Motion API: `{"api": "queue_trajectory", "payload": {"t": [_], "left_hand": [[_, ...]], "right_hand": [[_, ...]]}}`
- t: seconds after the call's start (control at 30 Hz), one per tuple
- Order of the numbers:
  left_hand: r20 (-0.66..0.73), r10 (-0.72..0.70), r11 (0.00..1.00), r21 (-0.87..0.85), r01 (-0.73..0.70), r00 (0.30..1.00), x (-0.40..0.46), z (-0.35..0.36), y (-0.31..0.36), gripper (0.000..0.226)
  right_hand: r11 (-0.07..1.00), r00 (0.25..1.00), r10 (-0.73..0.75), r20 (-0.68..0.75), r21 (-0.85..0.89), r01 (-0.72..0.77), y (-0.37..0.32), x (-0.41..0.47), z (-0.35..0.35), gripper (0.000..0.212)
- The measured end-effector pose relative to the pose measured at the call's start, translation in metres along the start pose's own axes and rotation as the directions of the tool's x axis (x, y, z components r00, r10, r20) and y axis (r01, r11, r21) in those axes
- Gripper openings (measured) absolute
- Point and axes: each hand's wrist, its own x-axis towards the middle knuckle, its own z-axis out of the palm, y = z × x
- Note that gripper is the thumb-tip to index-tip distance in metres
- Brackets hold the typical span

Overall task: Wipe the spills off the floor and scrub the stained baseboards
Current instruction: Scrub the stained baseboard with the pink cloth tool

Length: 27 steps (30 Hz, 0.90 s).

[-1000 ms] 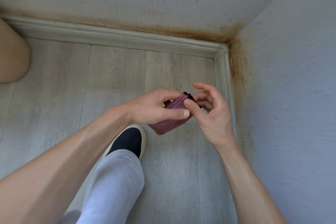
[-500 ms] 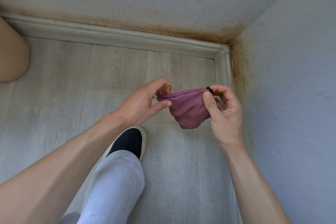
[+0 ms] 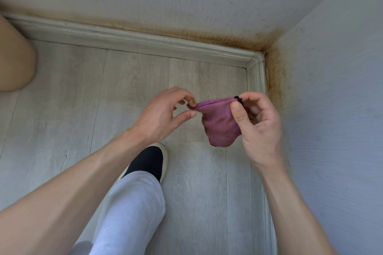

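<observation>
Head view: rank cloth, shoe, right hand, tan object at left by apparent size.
1. Tan object, cropped by the frame.
2. Right hand.
3. Shoe and cloth look alike; the trouser leg hides part of the shoe.

Soft, even daylight filling corner; no glare. Faint shadows lying under shoe [image 3: 149,161] and along baseboard [image 3: 132,42]. Wide-angle lens bending baseboard line and stretching forearms toward lower edges. Right hand [image 3: 256,128] showing slight motion blur; floor [image 3: 68,97] grain staying fairly sharp. Walls looking grainy.
</observation>
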Motion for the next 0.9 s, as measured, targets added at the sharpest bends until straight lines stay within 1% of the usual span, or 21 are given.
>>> {"api": "queue_trajectory", "payload": {"t": [0.17,0.27,0.4,0.5,0.53,0.57,0.63,0.67,0.77,0.83,0.9], "left_hand": [[0.029,-0.028,0.999,0.028,0.027,0.999,0.000,0.002,-0.002,0.028],[0.038,-0.043,0.999,0.000,0.043,0.998,0.000,0.002,-0.003,0.035],[0.064,-0.035,0.999,0.000,0.035,0.997,0.002,0.000,-0.002,0.023],[0.087,-0.040,0.999,0.004,0.040,0.995,0.002,-0.001,0.000,0.009],[0.095,-0.061,0.997,-0.034,0.064,0.994,0.002,-0.002,0.001,0.007],[0.101,-0.104,0.986,-0.122,0.116,0.989,0.003,-0.004,0.004,0.008],[0.115,-0.207,0.890,-0.391,0.236,0.971,0.004,-0.009,0.013,0.013],[0.111,-0.235,0.840,-0.477,0.259,0.966,0.005,-0.011,0.017,0.014],[0.077,-0.263,0.773,-0.580,0.258,0.962,0.010,-0.015,0.025,0.010],[0.071,-0.282,0.743,-0.614,0.265,0.957,0.013,-0.017,0.027,0.014],[0.073,-0.275,0.749,-0.609,0.261,0.959,0.012,-0.019,0.026,0.017]], "right_hand": [[0.999,0.998,-0.031,0.052,-0.021,0.032,-0.008,0.000,0.000,0.012],[0.999,0.997,-0.039,0.070,-0.003,0.039,-0.009,0.000,0.001,0.012],[0.999,0.998,-0.023,0.065,0.030,0.022,-0.005,0.001,0.000,0.010],[0.999,1.000,0.018,-0.015,0.043,-0.018,0.003,0.003,-0.003,0.009],[0.999,0.998,0.031,-0.060,0.024,-0.029,0.006,0.005,-0.005,0.009],[0.999,0.993,0.042,-0.107,-0.004,-0.043,0.010,0.006,-0.007,0.009],[0.994,0.981,0.072,-0.181,-0.063,-0.084,0.019,0.006,-0.011,0.011],[0.990,0.976,0.086,-0.202,-0.092,-0.106,0.023,0.005,-0.011,0.012],[0.978,0.968,0.140,-0.208,-0.121,-0.167,0.034,0.000,-0.008,0.010],[0.979,0.966,0.167,-0.198,-0.083,-0.186,0.036,0.001,-0.005,0.009],[0.980,0.962,0.194,-0.193,-0.008,-0.200,0.036,0.002,-0.004,0.008]]}}
